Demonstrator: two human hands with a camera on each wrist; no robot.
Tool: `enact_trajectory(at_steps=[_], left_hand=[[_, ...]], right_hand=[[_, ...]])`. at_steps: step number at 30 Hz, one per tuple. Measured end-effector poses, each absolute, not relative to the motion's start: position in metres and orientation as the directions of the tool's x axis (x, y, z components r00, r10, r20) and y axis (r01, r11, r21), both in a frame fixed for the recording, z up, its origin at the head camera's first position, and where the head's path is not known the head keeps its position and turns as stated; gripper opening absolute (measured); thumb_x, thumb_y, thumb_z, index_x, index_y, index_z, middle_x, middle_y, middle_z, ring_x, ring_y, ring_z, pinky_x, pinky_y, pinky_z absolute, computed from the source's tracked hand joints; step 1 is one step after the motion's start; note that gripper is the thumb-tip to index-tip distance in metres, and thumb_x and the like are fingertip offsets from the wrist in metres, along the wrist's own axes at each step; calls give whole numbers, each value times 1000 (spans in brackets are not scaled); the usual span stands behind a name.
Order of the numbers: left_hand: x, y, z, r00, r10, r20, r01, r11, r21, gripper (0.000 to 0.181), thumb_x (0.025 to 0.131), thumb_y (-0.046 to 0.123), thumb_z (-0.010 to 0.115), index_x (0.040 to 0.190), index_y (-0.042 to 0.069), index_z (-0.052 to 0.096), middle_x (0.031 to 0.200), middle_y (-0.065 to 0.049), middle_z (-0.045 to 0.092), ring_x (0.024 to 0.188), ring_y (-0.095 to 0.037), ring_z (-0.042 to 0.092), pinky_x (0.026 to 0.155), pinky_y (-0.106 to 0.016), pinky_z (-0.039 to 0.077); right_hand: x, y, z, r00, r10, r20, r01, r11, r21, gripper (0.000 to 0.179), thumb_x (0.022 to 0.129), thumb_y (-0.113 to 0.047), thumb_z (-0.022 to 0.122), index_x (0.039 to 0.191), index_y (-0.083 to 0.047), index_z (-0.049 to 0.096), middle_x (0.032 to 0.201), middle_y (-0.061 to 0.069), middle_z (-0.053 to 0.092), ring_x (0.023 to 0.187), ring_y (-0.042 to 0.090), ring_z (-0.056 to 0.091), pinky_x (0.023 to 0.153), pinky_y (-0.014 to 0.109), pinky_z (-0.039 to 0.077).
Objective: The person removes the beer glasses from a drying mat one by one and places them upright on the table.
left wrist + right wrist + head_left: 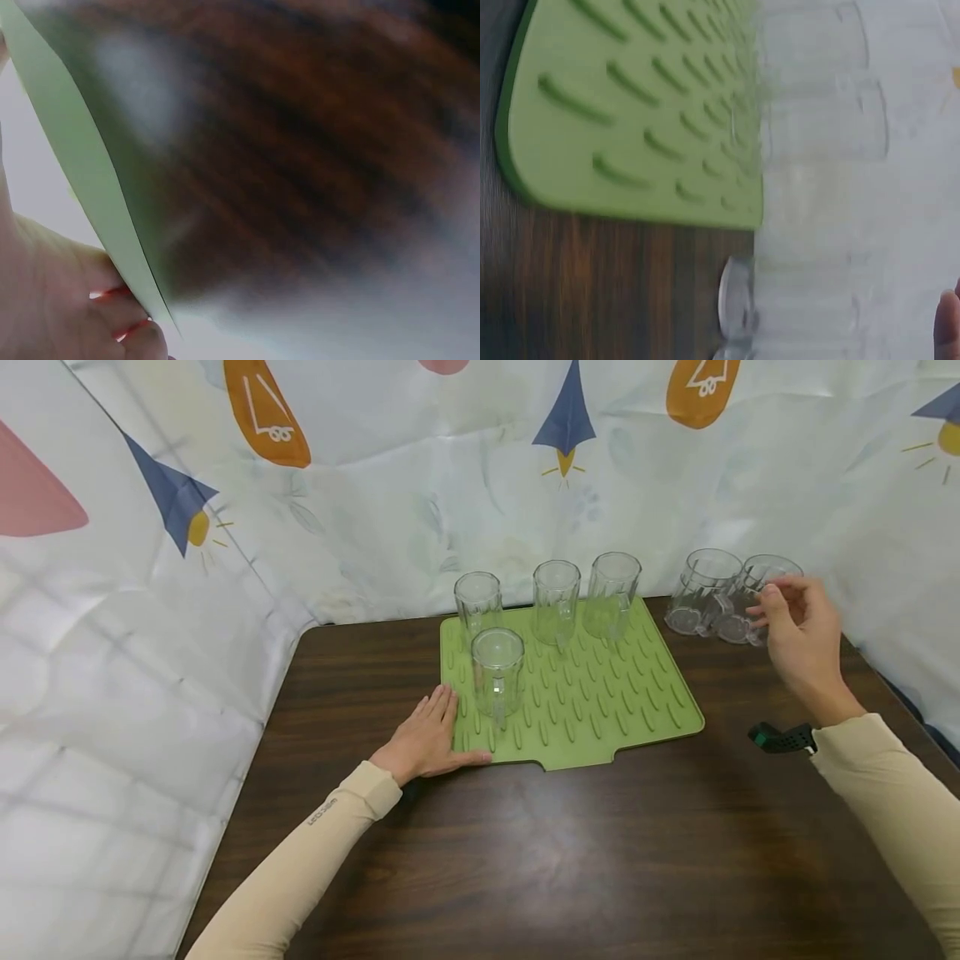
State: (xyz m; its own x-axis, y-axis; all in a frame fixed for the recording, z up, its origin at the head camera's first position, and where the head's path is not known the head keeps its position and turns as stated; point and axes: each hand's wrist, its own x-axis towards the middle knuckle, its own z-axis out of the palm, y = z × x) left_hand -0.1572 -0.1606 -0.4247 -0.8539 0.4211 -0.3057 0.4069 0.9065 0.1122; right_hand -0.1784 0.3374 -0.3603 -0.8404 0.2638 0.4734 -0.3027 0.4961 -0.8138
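The right hand is at the far right mug, with its fingers bent, the thumb apart from them and nothing clamped between. The mug stands upright on the table, to the left of the hand and partly behind its fingertips; whether they touch the glass, I cannot tell. The right wrist view shows only a little of the hand at its edge. A second mug stands just left of the first, and both are to the right of the green mat. The left hand lies flat at the mat's near left corner, fingers straight along the left edge, thumb spread at the front edge. Four more mugs stand on the mat, the nearest just beyond that hand.
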Motion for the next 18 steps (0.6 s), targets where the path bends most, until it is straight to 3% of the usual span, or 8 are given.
enact_trajectory(at_steps=[5, 11, 18], left_hand=[[-157, -163, -424, -851, 424, -311, 404, 906, 129, 120, 91, 85, 46, 165, 0, 5, 175, -20, 0, 165, -34, 0, 135, -51, 13], [-159, -164, -424, -851, 426, -307, 410, 904, 118, 121, 90, 86, 45, 166, 1, 6, 175, -19, 1, 165, -33, 1, 136, -49, 13], [-158, -164, -424, -846, 434, -308, 417, 900, 123, 121, 90, 85, 46, 165, 0, 6, 175, -19, 0, 165, -33, 0, 136, -49, 13]], right_hand=[[-173, 315, -361, -857, 204, 474, -330, 489, -807, 26, 109, -25, 53, 133, -15, 57, 109, -21, 60, 91, -8, 64, 77, 6, 50], [-170, 286, -365, -872, 129, 473, -383, 424, -821, 31, 109, -19, 52, 135, -4, 57, 110, -17, 62, 93, -5, 66, 80, 9, 52], [-163, 252, -372, -897, 49, 440, -390, 381, -838, 28, 109, -19, 52, 135, -8, 57, 111, -17, 64, 92, -1, 66, 81, 11, 53]])
